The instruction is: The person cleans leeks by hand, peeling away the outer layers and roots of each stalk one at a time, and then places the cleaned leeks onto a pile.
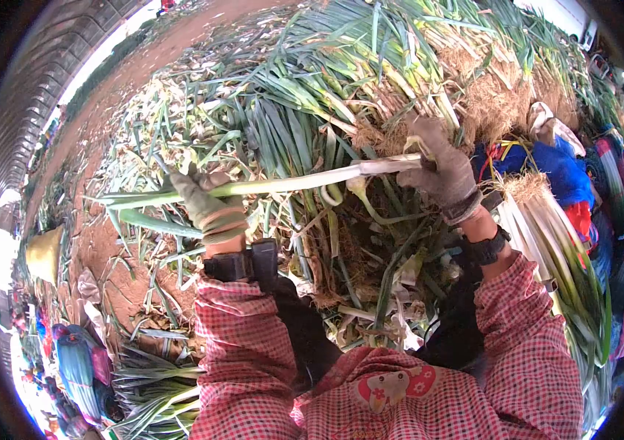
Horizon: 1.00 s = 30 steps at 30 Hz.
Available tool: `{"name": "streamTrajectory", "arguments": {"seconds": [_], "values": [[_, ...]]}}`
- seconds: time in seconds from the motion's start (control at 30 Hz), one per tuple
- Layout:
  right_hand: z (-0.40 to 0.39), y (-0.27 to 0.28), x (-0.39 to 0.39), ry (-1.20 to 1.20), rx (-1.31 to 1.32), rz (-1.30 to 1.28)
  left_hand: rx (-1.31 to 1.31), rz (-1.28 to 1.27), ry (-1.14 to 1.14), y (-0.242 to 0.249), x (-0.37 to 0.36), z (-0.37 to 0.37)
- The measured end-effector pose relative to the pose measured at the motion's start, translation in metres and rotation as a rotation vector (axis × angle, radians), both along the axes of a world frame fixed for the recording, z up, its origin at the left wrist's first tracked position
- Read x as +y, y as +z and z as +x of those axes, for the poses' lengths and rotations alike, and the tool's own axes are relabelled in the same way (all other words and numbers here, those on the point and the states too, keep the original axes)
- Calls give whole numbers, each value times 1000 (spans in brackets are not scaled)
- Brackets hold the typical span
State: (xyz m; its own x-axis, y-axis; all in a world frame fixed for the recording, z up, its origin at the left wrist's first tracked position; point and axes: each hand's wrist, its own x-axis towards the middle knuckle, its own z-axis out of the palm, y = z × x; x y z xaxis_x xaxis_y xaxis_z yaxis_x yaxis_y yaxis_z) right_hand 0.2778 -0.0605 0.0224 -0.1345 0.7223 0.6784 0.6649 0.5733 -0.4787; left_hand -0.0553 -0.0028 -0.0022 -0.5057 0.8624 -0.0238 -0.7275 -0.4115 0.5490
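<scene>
I hold one long leek (290, 183) level in front of me, white stalk to the right and green leaves to the left. My gloved left hand (205, 202) grips its green part. At the white root end, my gloved right hand (440, 169) is closed around the stalk. A loose outer skin curls down from the stalk near the middle. Both arms wear red checked sleeves and dark wrist straps.
A big heap of unpeeled leeks (341, 73) with brown roots lies straight ahead. A bundle of cleaned white leeks (546, 235) lies at my right. Peelings litter the red soil (106, 249) on the left. Colourful cloth and bags (568, 172) sit at the far right.
</scene>
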Motion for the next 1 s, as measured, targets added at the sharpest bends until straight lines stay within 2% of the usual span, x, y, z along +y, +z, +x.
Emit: {"name": "streamTrajectory", "arguments": {"seconds": [0.03,0.07,0.13,0.2,0.27,0.3,0.33,0.37,0.4,0.47,0.53,0.6,0.67,0.7,0.77,0.8,0.87,0.9,0.97,1.0], "values": [[13,-6,-4,-34,-134,-140,60,23,27,0,-3,-7],[24,-17,-2,-34,-134,-140,61,23,27,1,-4,-15],[42,-42,5,-196,-368,-261,55,162,-7,6,-8,-30],[60,-59,13,-227,-390,-267,6,195,-64,4,-9,-42],[84,-81,28,-655,-416,-595,-117,305,-215,7,-13,-46],[104,-91,34,-719,-372,-680,-107,249,-97,10,-14,-44],[127,-102,38,-783,-326,-765,-107,249,-95,9,-15,-49],[150,-118,43,-790,-557,-837,-100,301,-151,8,-16,-56],[143,-114,40,-787,-557,-836,-92,353,-205,7,-17,-61],[99,-81,23,-483,-284,-799,-91,404,-252,7,-16,-62],[50,-50,1,-185,-14,-758,-123,580,-569,7,-11,-55],[32,-55,8,-108,-457,-272,-157,644,-701,15,-9,-40],[-1,-58,5,226,-558,101,-154,684,-803,24,-10,-26],[-18,-35,-7,321,-453,-144,-157,684,-810,28,-10,-19],[-24,-66,-6,396,-427,-666,-127,755,-884,34,-11,-11],[-25,-67,-11,396,-425,-667,-127,753,-886,32,-8,-12],[-28,-68,-18,455,-5,-843,-112,775,-902,26,-2,-17],[-28,-69,-18,456,-6,-844,-112,774,-900,26,-6,-9],[-27,-69,-16,257,-171,-235,346,252,-166,29,-13,15],[-26,-64,-16,252,-173,-234,258,175,-365,26,-10,14]]}}
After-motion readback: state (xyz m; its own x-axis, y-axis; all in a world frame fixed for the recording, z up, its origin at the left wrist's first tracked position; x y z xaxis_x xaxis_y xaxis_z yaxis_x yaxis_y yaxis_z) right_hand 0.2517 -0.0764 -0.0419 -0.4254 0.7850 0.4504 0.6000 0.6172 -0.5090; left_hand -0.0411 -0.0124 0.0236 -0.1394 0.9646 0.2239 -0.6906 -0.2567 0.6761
